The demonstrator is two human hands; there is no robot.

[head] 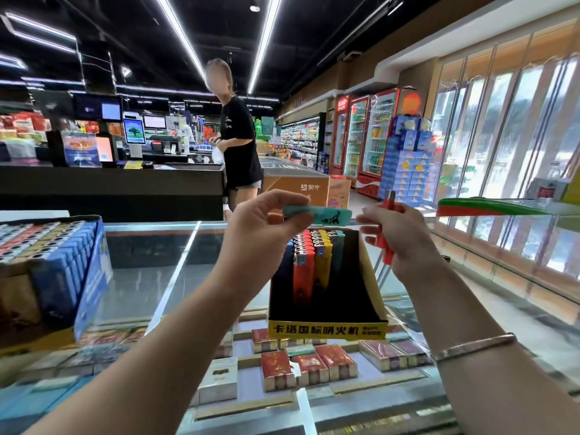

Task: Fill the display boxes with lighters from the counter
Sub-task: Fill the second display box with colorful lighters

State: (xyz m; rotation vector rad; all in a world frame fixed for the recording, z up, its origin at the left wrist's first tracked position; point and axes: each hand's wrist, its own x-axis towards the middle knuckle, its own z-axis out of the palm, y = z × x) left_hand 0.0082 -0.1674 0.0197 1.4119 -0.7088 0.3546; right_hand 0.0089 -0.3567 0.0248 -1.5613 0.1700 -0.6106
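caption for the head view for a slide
Left hand holds a teal lighter, right hand a red lighter, above the display box.

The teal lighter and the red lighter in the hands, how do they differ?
The teal lighter lies roughly level in the left hand; the red lighter stands nearly upright in the right hand, metal top up. The teal lighter shows a black printed figure; no print is visible on the red lighter. An orange piece also shows in the left hand; only the red lighter shows in the right. Both are held above the display box.
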